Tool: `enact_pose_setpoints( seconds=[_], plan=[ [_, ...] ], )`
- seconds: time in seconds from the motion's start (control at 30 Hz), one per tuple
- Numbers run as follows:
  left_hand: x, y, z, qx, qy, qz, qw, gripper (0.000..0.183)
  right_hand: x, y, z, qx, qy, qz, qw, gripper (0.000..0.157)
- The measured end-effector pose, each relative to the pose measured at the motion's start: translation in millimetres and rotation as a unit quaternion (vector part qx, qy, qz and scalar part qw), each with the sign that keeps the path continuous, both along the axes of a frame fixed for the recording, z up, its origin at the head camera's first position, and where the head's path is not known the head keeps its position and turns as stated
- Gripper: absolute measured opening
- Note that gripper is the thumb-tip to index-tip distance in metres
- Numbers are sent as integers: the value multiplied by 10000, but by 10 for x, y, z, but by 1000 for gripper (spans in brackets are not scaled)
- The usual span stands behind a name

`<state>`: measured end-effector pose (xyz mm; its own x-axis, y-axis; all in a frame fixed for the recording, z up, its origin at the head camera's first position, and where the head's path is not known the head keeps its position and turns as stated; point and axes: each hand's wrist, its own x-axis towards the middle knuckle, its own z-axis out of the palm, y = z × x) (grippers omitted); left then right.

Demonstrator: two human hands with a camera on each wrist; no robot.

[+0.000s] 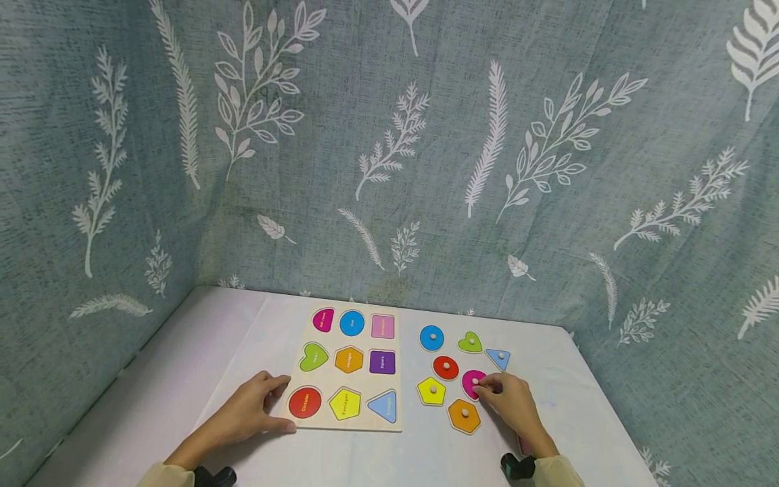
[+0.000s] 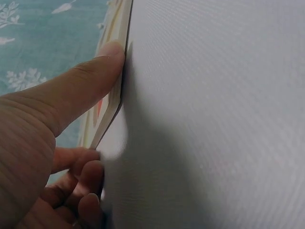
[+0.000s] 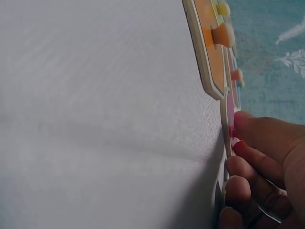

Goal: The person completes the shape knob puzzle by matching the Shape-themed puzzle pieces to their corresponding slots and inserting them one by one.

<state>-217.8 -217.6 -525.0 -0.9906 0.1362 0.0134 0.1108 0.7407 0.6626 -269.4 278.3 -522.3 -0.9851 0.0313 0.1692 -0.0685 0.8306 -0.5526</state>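
Observation:
A wooden shape puzzle board (image 1: pixel 371 382) with printed coloured shapes lies flat on the table. My left hand (image 1: pixel 255 406) grips its near left corner, the thumb on the front edge and the fingers at the left side. In the left wrist view the thumb (image 2: pixel 95 71) touches the board's edge. With thumb and fingertips my right hand (image 1: pixel 511 402) pinches the knob of a magenta knobbed puzzle piece (image 1: pixel 469 382) with a rounded edge. That piece (image 3: pixel 229 107) stands close to the tabletop in the right wrist view; the hand covers part of it.
Around the right hand lie an orange hexagon (image 1: pixel 458 421), yellow pentagon (image 1: pixel 426 396), red round piece (image 1: pixel 439 370), blue circle (image 1: pixel 426 341), green heart (image 1: pixel 465 345) and blue triangle (image 1: pixel 498 361). A pink piece (image 1: pixel 525 445) is mostly hidden by the right wrist. Patterned cloth (image 1: pixel 389 155) hangs behind.

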Motion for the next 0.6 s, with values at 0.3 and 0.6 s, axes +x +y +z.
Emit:
enact_pose_setpoints(
  seconds=[0.3,0.6],
  plan=[
    [-15,12,-7,42,-152,86,9998,92,-57,-40,-1,102,-43,-153,9998,20],
    [-6,2,-3,-52,-34,6,10000,91,-64,-70,0,170,-5,-193,9997,20]
  ],
)
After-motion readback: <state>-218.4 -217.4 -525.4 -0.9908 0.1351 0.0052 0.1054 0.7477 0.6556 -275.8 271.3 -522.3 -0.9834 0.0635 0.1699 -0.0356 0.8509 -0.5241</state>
